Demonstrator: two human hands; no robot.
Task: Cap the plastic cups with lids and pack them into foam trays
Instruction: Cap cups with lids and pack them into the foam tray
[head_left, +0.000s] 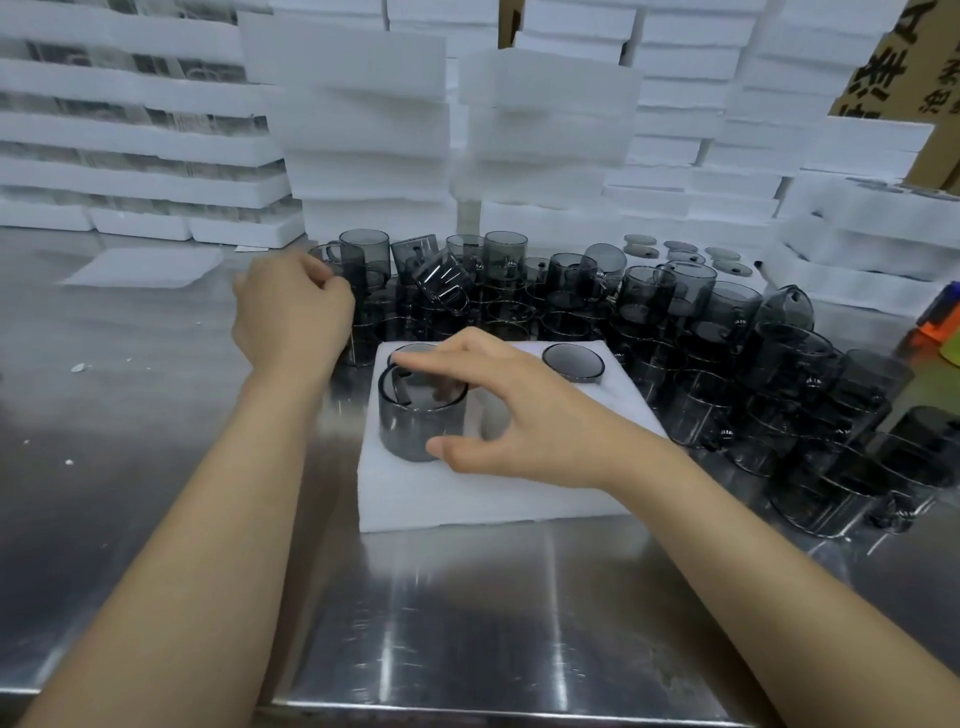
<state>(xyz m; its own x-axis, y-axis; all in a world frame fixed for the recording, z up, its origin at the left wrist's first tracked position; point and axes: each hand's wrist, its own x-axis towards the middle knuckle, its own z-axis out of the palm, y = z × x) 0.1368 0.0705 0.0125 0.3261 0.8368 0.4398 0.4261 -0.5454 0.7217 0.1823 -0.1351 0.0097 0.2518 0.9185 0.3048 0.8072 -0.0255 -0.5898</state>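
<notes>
1. The left hand (293, 312) is at the left edge of the cup pile (727, 364), fingers curled (I cannot tell whether they hold a cup).
2. The foam tray (467, 499) lies on the steel table (467, 623), and a grey cup (415, 423) stands upright in its front-left pocket.
3. The right hand (519, 421) grips that cup, thumb on its side and fingers over the rim.
4. A lidded cup (573, 361) sits in the back-right pocket.

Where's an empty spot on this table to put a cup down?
Bare steel table lies in front of the foam tray, and left of the left hand up to the flat foam sheet. Behind and right of the tray, grey cups crowd it.
</notes>
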